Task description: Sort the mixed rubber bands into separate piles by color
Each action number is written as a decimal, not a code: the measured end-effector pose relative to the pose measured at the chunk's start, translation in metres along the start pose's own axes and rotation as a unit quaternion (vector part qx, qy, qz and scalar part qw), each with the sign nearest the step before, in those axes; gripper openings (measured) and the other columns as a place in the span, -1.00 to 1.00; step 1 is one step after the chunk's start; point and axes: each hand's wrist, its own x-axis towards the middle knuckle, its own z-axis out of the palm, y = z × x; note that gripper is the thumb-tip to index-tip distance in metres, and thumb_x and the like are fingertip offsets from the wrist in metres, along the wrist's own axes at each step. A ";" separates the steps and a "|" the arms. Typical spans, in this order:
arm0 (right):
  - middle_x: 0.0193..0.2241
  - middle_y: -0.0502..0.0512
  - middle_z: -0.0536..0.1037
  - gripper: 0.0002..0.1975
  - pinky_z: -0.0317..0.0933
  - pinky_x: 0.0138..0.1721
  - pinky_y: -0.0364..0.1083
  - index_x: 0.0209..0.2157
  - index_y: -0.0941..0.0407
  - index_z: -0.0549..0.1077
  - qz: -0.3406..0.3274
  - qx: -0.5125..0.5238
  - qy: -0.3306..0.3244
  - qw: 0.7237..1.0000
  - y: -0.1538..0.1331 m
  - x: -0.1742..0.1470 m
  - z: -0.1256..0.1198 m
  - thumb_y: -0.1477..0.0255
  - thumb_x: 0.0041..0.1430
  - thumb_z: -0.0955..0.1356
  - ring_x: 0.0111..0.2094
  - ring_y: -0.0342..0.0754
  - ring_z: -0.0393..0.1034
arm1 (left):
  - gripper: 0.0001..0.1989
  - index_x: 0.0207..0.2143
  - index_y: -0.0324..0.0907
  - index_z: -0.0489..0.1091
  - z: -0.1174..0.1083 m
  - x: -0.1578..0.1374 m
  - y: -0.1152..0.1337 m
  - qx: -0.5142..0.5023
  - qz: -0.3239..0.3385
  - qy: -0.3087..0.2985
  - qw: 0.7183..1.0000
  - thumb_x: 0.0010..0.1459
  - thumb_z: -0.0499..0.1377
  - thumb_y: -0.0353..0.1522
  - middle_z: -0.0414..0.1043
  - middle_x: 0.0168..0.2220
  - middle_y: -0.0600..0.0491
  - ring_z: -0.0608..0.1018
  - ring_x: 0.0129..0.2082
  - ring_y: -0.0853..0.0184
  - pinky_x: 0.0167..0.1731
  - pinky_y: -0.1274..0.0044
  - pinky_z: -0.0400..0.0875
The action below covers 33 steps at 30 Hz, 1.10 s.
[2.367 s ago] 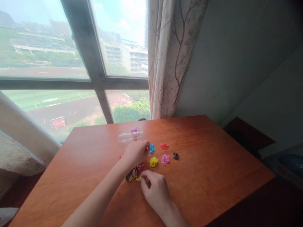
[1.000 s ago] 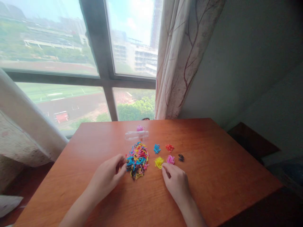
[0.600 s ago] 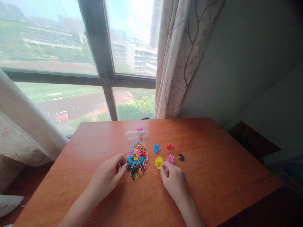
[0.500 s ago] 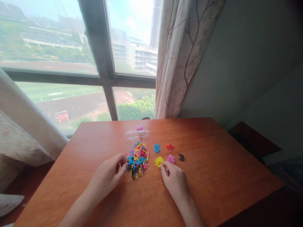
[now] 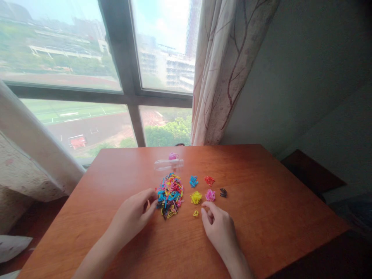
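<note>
A mixed heap of small coloured rubber bands (image 5: 170,195) lies on the wooden table. My left hand (image 5: 136,211) rests at the heap's left edge, fingers curved, thumb and forefinger apart with no band visible between them. To the right lie sorted piles: blue bands (image 5: 193,181), red bands (image 5: 209,180), yellow bands (image 5: 196,197), pink bands (image 5: 210,195) and black bands (image 5: 223,192). A small yellow rubber band (image 5: 195,213) sits alone below the yellow pile. Just right of it is my right hand (image 5: 217,221), its bent thumb and forefinger slightly parted and holding nothing visible.
Behind the heap lies a clear plastic packet (image 5: 168,164) with a purple round object (image 5: 172,156) by it. The brown table (image 5: 116,170) backs onto a large window (image 5: 157,69), with a patterned curtain (image 5: 215,77) at its right.
My right hand has drawn back from the yellow pile, down and slightly right. A yellow band now shows alone below that pile. My left hand has hardly moved.
</note>
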 end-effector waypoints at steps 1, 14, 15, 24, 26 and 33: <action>-0.65 -0.08 0.41 -0.81 0.06 -0.49 -0.16 -0.24 0.07 0.51 -0.001 0.004 -0.015 1.000 -0.001 -0.002 -0.001 0.39 0.26 0.26 -0.60 -0.12 0.33 | -0.79 -0.40 -0.14 0.35 0.000 0.000 0.000 -0.002 0.002 -0.001 1.000 0.22 -0.01 -0.30 0.45 -0.45 0.09 0.42 -0.46 0.36 -0.45 0.57 0.24; -0.57 -0.06 0.48 -0.82 0.00 -0.48 -0.17 -0.39 0.05 0.48 -0.036 -0.021 -0.038 0.998 -0.004 0.005 0.007 0.45 0.25 0.27 -0.56 -0.15 0.35 | -0.79 -0.32 -0.13 0.40 0.001 -0.001 -0.003 0.011 0.011 -0.022 1.000 0.24 -0.02 -0.31 0.48 -0.40 0.09 0.46 -0.43 0.35 -0.40 0.57 0.26; -0.56 -0.06 0.48 -0.82 0.00 -0.47 -0.17 -0.38 0.06 0.48 -0.037 -0.019 -0.032 0.999 -0.004 0.007 0.007 0.45 0.26 0.27 -0.55 -0.15 0.35 | -0.79 -0.32 -0.13 0.40 0.000 -0.001 -0.002 0.013 0.011 -0.022 1.000 0.23 -0.02 -0.32 0.48 -0.40 0.09 0.46 -0.43 0.35 -0.40 0.57 0.26; -0.48 -0.01 0.54 -0.83 0.05 -0.40 -0.17 -0.35 0.06 0.49 -0.075 -0.043 -0.025 0.996 -0.001 0.015 0.005 0.49 0.24 0.28 -0.46 -0.11 0.40 | -0.79 -0.30 -0.13 0.41 -0.002 -0.001 0.001 0.032 0.020 -0.030 0.999 0.24 -0.01 -0.34 0.47 -0.40 0.09 0.46 -0.41 0.33 -0.39 0.57 0.26; -0.46 -0.02 0.55 -0.84 0.06 -0.39 -0.17 -0.34 0.05 0.50 -0.075 -0.050 -0.025 0.996 0.000 0.015 0.004 0.51 0.23 0.28 -0.45 -0.11 0.41 | -0.80 -0.30 -0.13 0.41 -0.002 -0.001 0.000 0.032 0.019 -0.030 0.999 0.23 -0.01 -0.34 0.47 -0.40 0.09 0.47 -0.40 0.33 -0.38 0.57 0.26; -0.46 -0.05 0.55 -0.86 0.05 -0.38 -0.17 -0.35 0.05 0.49 -0.066 -0.034 -0.033 0.997 -0.003 0.014 0.002 0.52 0.21 0.31 -0.45 -0.12 0.40 | -0.77 -0.27 -0.13 0.42 0.000 -0.001 -0.002 0.031 0.023 -0.035 0.999 0.25 -0.03 -0.33 0.48 -0.39 0.08 0.47 -0.41 0.33 -0.37 0.56 0.26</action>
